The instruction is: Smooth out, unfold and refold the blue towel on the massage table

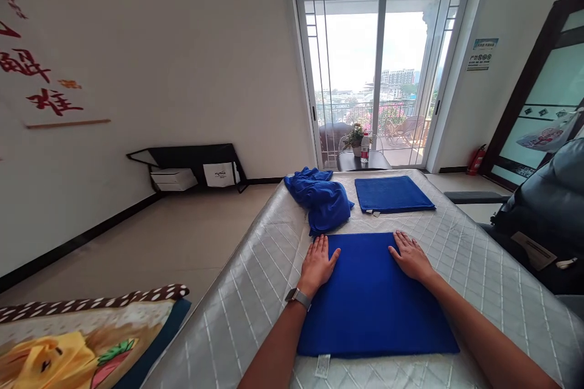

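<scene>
Cloth [369, 307] lying flat before us on mattress [255, 273]; we are resting left hand [319, 264] and right hand [411, 257] at far corners, fingers extended, grasping nothing, likely keeping it smooth.

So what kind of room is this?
Probably a bedroom: there's a silvery quilted mattress, a brown-dotted cartoon-print cloth, and grey-framed sliding glass doors facing a railed balcony.

Left hand [317, 265] and right hand [412, 258] lie flat, palm-down and apart, fingers [322, 244] extended forward, thumbs [335, 255] angled inward.
</scene>
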`<action>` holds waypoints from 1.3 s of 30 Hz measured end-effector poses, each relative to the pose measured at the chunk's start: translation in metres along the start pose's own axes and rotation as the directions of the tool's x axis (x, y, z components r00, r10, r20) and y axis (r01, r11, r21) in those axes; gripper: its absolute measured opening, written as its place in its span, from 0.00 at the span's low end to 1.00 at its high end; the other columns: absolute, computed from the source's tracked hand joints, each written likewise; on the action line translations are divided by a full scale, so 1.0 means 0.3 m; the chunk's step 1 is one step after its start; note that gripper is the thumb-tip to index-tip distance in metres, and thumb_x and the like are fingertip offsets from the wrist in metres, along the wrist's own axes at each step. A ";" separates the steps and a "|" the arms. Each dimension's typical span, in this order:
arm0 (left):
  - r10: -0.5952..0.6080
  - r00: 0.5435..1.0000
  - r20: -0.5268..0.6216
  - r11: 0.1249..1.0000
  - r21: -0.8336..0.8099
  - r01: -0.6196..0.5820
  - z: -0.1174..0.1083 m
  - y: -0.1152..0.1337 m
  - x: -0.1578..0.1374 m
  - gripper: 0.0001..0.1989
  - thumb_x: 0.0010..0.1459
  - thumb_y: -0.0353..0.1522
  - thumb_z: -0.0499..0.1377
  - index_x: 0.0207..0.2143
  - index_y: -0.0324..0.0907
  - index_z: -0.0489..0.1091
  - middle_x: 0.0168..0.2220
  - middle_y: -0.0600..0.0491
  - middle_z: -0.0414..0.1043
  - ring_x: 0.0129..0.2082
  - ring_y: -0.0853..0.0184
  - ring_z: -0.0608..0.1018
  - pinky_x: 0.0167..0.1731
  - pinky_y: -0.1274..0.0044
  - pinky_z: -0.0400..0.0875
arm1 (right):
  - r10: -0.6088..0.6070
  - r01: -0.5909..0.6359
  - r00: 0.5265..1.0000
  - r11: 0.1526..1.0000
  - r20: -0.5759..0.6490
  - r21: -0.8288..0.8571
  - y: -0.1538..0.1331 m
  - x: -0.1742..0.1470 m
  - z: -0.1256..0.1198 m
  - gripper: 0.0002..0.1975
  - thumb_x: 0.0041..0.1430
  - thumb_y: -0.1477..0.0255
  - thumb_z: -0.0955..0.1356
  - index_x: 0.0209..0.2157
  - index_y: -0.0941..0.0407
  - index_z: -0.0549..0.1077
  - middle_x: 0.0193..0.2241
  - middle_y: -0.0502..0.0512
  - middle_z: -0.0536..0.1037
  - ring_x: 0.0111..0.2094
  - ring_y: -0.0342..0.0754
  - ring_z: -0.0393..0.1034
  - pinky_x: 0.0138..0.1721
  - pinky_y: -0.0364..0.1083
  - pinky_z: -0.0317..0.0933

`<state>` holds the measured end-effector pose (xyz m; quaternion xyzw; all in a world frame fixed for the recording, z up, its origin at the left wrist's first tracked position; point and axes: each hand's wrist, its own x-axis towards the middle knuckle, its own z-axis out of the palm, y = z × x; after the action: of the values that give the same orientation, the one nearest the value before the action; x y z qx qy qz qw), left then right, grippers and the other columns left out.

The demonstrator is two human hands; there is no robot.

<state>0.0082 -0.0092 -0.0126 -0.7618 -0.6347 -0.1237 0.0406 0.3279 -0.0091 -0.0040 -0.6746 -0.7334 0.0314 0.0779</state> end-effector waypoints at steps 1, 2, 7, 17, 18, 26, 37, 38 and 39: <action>0.003 1.000 -0.008 1.000 0.002 -0.003 0.001 -0.001 -0.002 0.41 0.67 0.52 0.32 0.67 0.29 0.52 0.68 0.38 0.53 0.68 0.55 0.56 0.64 0.65 0.52 | 0.002 -0.002 1.000 1.000 0.003 -0.003 -0.002 -0.001 -0.001 0.37 0.67 0.53 0.49 0.70 0.59 0.45 0.70 0.55 0.46 0.70 0.49 0.35 0.68 0.53 0.31; 0.008 1.000 -0.015 1.000 0.004 -0.008 0.002 -0.001 -0.004 0.40 0.67 0.52 0.32 0.67 0.29 0.52 0.67 0.38 0.53 0.68 0.55 0.57 0.64 0.64 0.52 | 0.004 -0.003 1.000 1.000 0.007 -0.006 -0.003 -0.002 -0.002 0.37 0.67 0.53 0.49 0.70 0.59 0.45 0.70 0.55 0.46 0.70 0.49 0.35 0.68 0.53 0.31; 0.029 0.999 -0.031 1.000 0.006 -0.029 0.001 -0.001 -0.012 0.41 0.67 0.51 0.31 0.66 0.28 0.52 0.67 0.38 0.53 0.67 0.55 0.57 0.64 0.64 0.51 | 0.005 -0.005 1.000 1.000 0.017 -0.016 -0.015 -0.007 -0.020 0.36 0.68 0.53 0.49 0.70 0.60 0.45 0.70 0.56 0.46 0.70 0.49 0.35 0.68 0.53 0.32; 0.001 1.000 -0.005 1.000 -0.012 -0.001 -0.001 0.003 -0.005 0.39 0.68 0.51 0.35 0.67 0.29 0.52 0.68 0.38 0.52 0.68 0.54 0.55 0.65 0.64 0.51 | -0.001 0.001 1.000 1.000 0.015 -0.005 -0.032 -0.076 -0.021 0.36 0.68 0.54 0.48 0.69 0.60 0.46 0.70 0.56 0.47 0.70 0.49 0.34 0.67 0.55 0.33; 0.006 1.000 -0.005 1.000 -0.009 -0.006 -0.002 0.003 -0.005 0.39 0.68 0.51 0.35 0.67 0.29 0.52 0.68 0.38 0.52 0.68 0.55 0.55 0.65 0.64 0.51 | 0.000 -0.001 1.000 1.000 0.018 0.005 -0.032 -0.084 -0.017 0.36 0.68 0.54 0.48 0.69 0.60 0.46 0.70 0.56 0.47 0.70 0.49 0.34 0.67 0.55 0.34; -0.003 1.000 0.006 1.000 0.017 0.003 -0.002 0.005 0.000 0.40 0.67 0.52 0.33 0.67 0.30 0.52 0.68 0.39 0.52 0.68 0.56 0.56 0.65 0.65 0.50 | 0.013 -0.014 0.999 1.000 0.038 0.020 -0.041 -0.097 -0.031 0.36 0.68 0.54 0.48 0.69 0.62 0.46 0.70 0.56 0.45 0.70 0.49 0.33 0.68 0.54 0.32; 0.017 0.999 0.051 0.994 0.105 -0.023 0.004 -0.004 0.009 0.39 0.67 0.51 0.34 0.67 0.31 0.51 0.68 0.38 0.52 0.68 0.54 0.56 0.63 0.63 0.54 | 0.036 -0.042 0.995 0.997 0.090 0.070 -0.046 -0.104 -0.053 0.36 0.68 0.56 0.47 0.70 0.62 0.42 0.70 0.57 0.41 0.70 0.49 0.29 0.68 0.54 0.27; -0.001 0.998 0.065 0.992 0.127 -0.007 -0.007 0.000 0.013 0.40 0.67 0.52 0.34 0.67 0.30 0.52 0.67 0.37 0.53 0.67 0.53 0.57 0.63 0.62 0.55 | 0.037 -0.044 0.995 0.996 0.090 0.078 -0.046 -0.104 -0.053 0.36 0.68 0.55 0.47 0.70 0.63 0.42 0.70 0.57 0.41 0.70 0.49 0.29 0.68 0.54 0.27; -0.025 0.997 0.069 0.988 0.152 0.014 -0.019 0.012 0.017 0.41 0.67 0.52 0.34 0.66 0.28 0.53 0.67 0.35 0.54 0.67 0.52 0.58 0.63 0.62 0.55 | 0.037 -0.045 0.995 0.995 0.090 0.085 -0.045 -0.104 -0.053 0.36 0.68 0.55 0.47 0.70 0.63 0.42 0.70 0.57 0.41 0.70 0.49 0.29 0.68 0.55 0.27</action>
<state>0.0118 -0.0061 -0.0056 -0.7540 -0.6508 -0.0485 0.0747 0.3195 -0.0423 0.0114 -0.6835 -0.7200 0.0948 0.0741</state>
